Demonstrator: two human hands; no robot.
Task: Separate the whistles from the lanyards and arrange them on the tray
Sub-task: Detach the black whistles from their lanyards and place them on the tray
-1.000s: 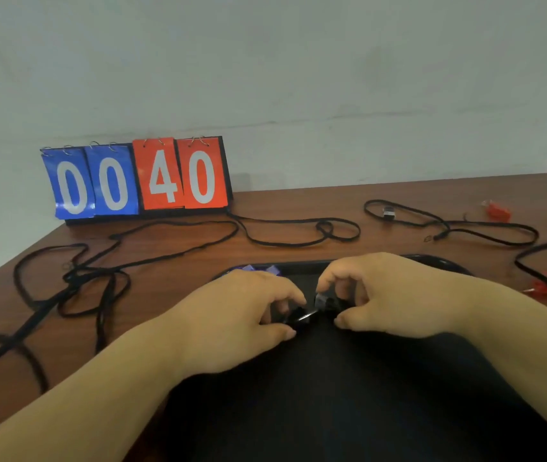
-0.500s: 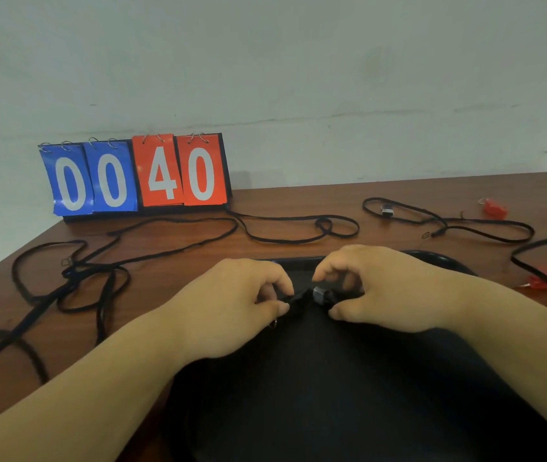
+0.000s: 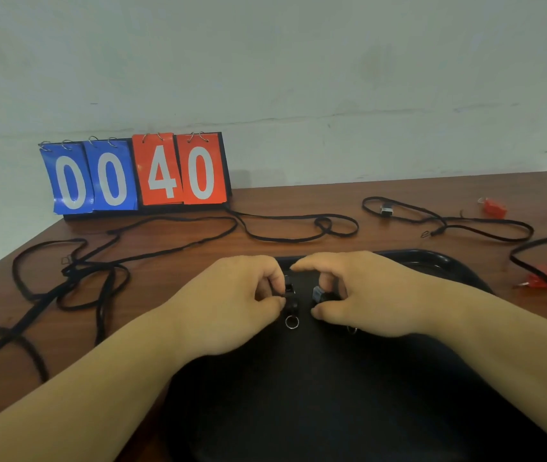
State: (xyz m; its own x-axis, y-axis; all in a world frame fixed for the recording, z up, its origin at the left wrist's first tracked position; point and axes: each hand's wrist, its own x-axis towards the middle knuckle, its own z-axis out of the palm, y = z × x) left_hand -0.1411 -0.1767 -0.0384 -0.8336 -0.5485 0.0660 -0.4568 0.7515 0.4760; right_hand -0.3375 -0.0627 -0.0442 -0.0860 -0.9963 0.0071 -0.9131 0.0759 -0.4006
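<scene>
a: item, left hand (image 3: 232,301): thumb and curled fingers pinch a black whistle (image 3: 290,300), its ring (image 3: 292,322) showing below, over the far end of the tray (image 3: 432,258).
b: item, right hand (image 3: 362,295): pinches a second black whistle (image 3: 317,293) just beside the first.
a: we'd set both down flat, side by side, rings toward us, then let go.
b: agreed. red whistles (image 3: 494,208) and lanyards (image 3: 72,270) lie out on the table (image 3: 298,201); we keep cords off the tray.

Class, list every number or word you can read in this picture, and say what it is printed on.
"00": white digits on the blue scoreboard cards.
"40": white digits on the red scoreboard cards.
No other text can be read.
</scene>
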